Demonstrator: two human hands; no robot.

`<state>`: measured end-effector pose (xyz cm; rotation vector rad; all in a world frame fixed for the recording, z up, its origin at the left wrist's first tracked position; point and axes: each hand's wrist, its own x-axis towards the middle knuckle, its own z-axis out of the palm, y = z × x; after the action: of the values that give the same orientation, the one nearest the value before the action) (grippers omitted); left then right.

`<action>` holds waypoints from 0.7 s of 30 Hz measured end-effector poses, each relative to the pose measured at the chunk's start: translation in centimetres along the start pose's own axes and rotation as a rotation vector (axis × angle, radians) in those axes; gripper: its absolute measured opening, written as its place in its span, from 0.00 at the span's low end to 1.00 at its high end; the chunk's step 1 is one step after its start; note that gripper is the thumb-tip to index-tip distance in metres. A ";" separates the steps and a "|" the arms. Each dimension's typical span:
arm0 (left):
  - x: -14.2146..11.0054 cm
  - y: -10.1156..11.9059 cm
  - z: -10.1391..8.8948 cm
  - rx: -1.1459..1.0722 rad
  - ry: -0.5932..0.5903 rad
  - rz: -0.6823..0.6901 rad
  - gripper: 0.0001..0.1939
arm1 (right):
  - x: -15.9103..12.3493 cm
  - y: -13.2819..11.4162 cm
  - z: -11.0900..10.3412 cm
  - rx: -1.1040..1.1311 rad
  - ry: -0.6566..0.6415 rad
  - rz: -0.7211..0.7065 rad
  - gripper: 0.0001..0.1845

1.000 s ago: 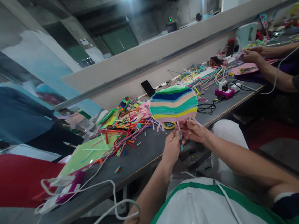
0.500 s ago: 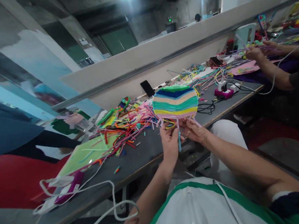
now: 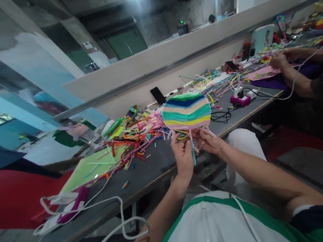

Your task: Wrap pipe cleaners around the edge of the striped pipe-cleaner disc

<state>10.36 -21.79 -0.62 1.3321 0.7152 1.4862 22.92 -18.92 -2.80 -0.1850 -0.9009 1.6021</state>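
A striped pipe-cleaner craft piece (image 3: 187, 113) is held up in front of me above the table's front edge. Its bands run green, dark blue, beige, teal, yellow and pink. Pink strands hang from its lower edge, and a stem wrapped in light blue drops from the middle. On the left of that stem, my left hand (image 3: 183, 154) is closed, thumb up against it. My right hand (image 3: 208, 140) pinches the lower right edge with bent fingers; its fingertips are partly hidden behind the strands.
A heap of loose pipe cleaners (image 3: 140, 131) covers the table (image 3: 158, 161) to the left. Behind the piece lies a black phone (image 3: 158, 95). Power strips with cables stand at left (image 3: 73, 205) and right (image 3: 240, 100). At far right, a co-worker's hands (image 3: 279, 60) hold purple strands.
The view has shifted slightly, and my hands keep the same hold on the piece. A person at the left has moved further out of view. The co-worker's hands at right have lowered a little.
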 end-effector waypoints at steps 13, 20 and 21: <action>-0.4 0.1 -0.3 0.087 0.023 0.070 0.18 | -0.1 0.0 0.3 -0.010 -0.011 0.007 0.17; -0.5 -0.2 -0.1 0.083 0.065 0.032 0.19 | 0.0 0.3 0.2 -0.004 0.003 -0.017 0.15; -0.5 -0.2 -0.1 0.083 0.066 0.026 0.19 | 0.0 0.3 0.2 -0.004 0.002 -0.020 0.15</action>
<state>10.28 -22.16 -1.05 1.3640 0.8122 1.5423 22.59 -18.98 -2.86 -0.1802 -0.9015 1.5814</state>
